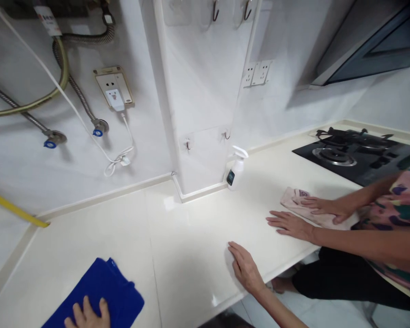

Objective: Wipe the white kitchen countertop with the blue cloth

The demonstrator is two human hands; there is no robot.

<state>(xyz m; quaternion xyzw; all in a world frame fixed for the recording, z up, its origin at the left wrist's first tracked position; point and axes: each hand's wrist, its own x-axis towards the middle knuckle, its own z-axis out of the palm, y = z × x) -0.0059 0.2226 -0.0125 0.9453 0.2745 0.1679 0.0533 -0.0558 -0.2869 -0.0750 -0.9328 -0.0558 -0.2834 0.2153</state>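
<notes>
My left hand (pixel 88 315) lies at the bottom left edge of the view, fingers stretched flat on a folded blue cloth (pixel 102 291) on the cream countertop (pixel 130 237). Only its fingers show. My right hand (pixel 245 269) rests palm down, open and holding nothing, on the counter near its front edge. Another person in a patterned pink top (pixel 401 200) stands at the right. One of their hands (pixel 324 207) presses on a pink cloth (pixel 295 198), and the other hand (pixel 289 224) lies flat on the counter beside it.
A white spray bottle (pixel 235 169) stands against the wall pillar (pixel 205 91). A black gas hob (pixel 355 152) is set in the counter at the far right under a range hood (pixel 372 41). Hoses, sockets and a white cable (pixel 118 159) hang on the left wall.
</notes>
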